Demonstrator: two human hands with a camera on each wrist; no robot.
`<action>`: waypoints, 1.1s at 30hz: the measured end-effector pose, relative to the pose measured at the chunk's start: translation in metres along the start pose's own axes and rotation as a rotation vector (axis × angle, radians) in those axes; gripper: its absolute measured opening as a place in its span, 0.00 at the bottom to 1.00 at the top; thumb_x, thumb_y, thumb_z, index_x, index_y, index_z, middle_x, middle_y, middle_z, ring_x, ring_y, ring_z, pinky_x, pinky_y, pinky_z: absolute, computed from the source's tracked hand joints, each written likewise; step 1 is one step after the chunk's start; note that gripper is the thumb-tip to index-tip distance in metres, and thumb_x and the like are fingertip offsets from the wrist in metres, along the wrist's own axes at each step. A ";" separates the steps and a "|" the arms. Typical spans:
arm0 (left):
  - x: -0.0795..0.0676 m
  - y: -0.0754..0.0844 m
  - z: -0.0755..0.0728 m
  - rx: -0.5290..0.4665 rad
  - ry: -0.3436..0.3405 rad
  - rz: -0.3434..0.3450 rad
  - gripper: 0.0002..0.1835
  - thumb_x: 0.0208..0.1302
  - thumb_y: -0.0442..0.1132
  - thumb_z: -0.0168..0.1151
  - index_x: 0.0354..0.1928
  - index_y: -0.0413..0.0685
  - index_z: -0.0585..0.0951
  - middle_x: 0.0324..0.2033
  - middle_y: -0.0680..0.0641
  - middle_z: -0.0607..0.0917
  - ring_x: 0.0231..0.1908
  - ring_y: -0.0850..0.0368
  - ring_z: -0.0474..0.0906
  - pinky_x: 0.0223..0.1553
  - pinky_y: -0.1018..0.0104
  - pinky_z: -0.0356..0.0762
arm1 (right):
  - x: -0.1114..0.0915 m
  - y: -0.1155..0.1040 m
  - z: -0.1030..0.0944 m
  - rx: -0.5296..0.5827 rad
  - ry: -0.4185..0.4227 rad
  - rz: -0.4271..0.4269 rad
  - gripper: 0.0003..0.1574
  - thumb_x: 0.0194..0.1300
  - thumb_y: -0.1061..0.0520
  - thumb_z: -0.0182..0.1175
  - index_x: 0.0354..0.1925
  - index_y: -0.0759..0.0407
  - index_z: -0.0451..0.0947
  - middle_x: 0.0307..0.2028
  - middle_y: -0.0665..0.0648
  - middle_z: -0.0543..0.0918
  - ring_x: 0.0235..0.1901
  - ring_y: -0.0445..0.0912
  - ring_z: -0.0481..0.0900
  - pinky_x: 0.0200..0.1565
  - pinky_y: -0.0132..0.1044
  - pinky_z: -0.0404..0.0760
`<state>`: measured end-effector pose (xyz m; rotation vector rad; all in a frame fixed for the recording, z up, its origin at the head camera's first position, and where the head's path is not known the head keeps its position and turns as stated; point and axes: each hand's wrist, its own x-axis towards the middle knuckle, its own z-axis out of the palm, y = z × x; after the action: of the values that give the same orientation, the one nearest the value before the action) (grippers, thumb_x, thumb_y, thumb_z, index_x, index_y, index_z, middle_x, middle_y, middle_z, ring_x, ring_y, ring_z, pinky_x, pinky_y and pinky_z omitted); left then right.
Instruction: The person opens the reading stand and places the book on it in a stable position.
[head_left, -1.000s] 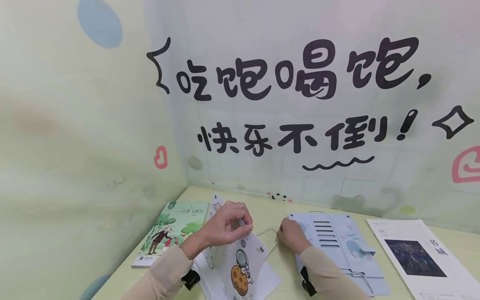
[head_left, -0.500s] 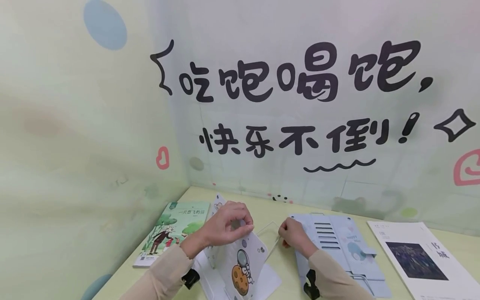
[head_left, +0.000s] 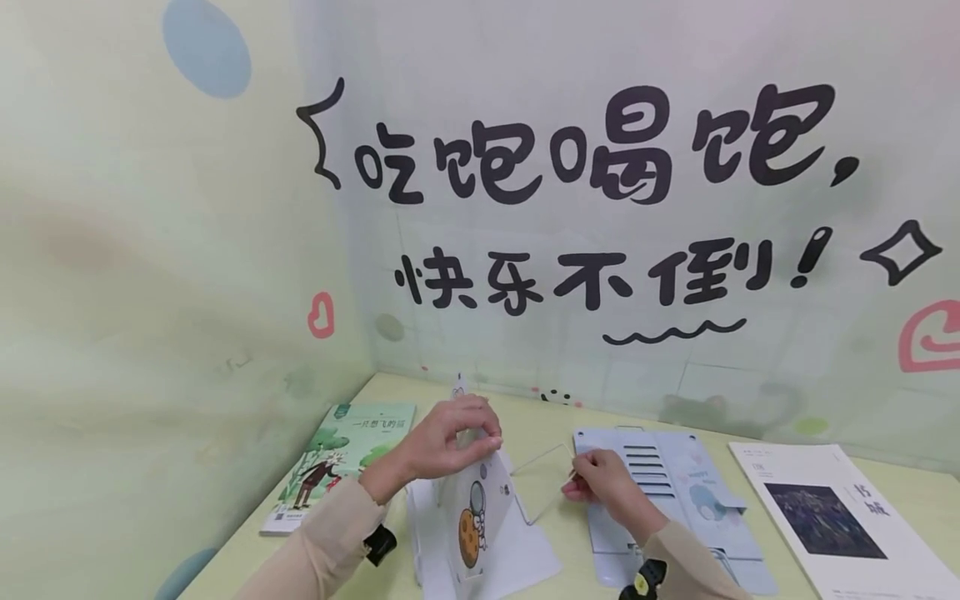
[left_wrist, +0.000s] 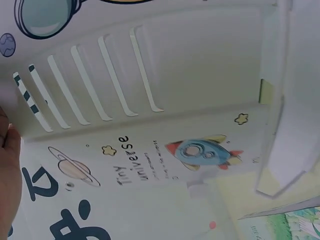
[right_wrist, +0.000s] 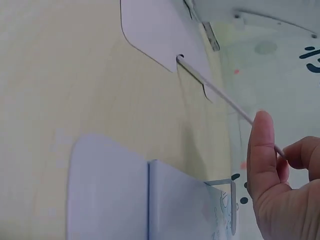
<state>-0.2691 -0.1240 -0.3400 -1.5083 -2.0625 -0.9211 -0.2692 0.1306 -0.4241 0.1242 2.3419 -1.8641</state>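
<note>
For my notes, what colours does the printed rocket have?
The rocket is mainly blue, with a red nose; the left wrist view shows it best.

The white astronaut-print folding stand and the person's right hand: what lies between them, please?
In the head view, a thin pale bent wire frame bridges the stand and right hand.

There are 2 hands, 1 left hand (head_left: 453,437) and 1 right hand (head_left: 611,485); 2 folding stands, 1 white stand (head_left: 480,533), 1 blue stand (head_left: 678,471); 2 books, 1 green book (head_left: 341,458) at lower left, 1 white book (head_left: 832,512) at lower right.
</note>
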 end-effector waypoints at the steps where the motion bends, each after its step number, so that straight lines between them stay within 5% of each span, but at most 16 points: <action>1: 0.000 -0.001 0.000 -0.003 0.002 -0.002 0.05 0.60 0.32 0.59 0.29 0.50 0.80 0.30 0.53 0.81 0.34 0.62 0.74 0.37 0.71 0.74 | -0.002 0.001 -0.001 0.027 -0.001 0.005 0.12 0.66 0.66 0.45 0.37 0.76 0.71 0.24 0.59 0.79 0.22 0.42 0.79 0.28 0.33 0.82; 8: -0.002 -0.002 -0.005 -0.027 0.026 -0.037 0.07 0.59 0.29 0.59 0.28 0.50 0.79 0.34 0.51 0.83 0.41 0.57 0.78 0.45 0.63 0.78 | -0.024 0.004 -0.004 0.208 0.019 0.054 0.14 0.68 0.64 0.45 0.41 0.78 0.69 0.23 0.59 0.80 0.24 0.42 0.81 0.30 0.31 0.82; 17: -0.004 0.000 -0.006 -0.056 0.044 -0.008 0.10 0.58 0.27 0.58 0.27 0.50 0.77 0.31 0.52 0.83 0.43 0.52 0.81 0.46 0.60 0.78 | -0.042 0.004 0.011 0.242 0.036 -0.007 0.13 0.71 0.61 0.46 0.43 0.73 0.68 0.30 0.60 0.78 0.27 0.43 0.79 0.31 0.34 0.82; 21: -0.005 0.000 -0.007 -0.056 0.051 -0.002 0.09 0.57 0.26 0.57 0.26 0.50 0.76 0.30 0.52 0.82 0.42 0.53 0.81 0.46 0.61 0.78 | -0.042 0.002 0.014 0.226 -0.059 -0.087 0.15 0.70 0.59 0.51 0.44 0.73 0.68 0.32 0.59 0.78 0.30 0.42 0.79 0.35 0.34 0.83; 27: -0.005 -0.001 -0.006 -0.054 0.061 -0.006 0.10 0.57 0.26 0.57 0.26 0.50 0.76 0.30 0.52 0.82 0.41 0.54 0.81 0.45 0.61 0.78 | -0.038 0.011 0.012 0.128 -0.317 -0.196 0.14 0.65 0.66 0.55 0.41 0.80 0.69 0.37 0.60 0.82 0.33 0.38 0.80 0.39 0.31 0.82; 33: -0.005 0.001 -0.006 -0.064 0.058 -0.012 0.09 0.58 0.27 0.57 0.26 0.50 0.75 0.29 0.51 0.82 0.41 0.54 0.80 0.46 0.61 0.78 | -0.033 0.021 0.018 -0.057 -0.395 -0.276 0.08 0.62 0.67 0.57 0.35 0.75 0.76 0.34 0.63 0.84 0.29 0.38 0.80 0.33 0.30 0.81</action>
<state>-0.2671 -0.1310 -0.3390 -1.4854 -2.0214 -1.0327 -0.2323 0.1187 -0.4426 -0.5490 2.2130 -1.7295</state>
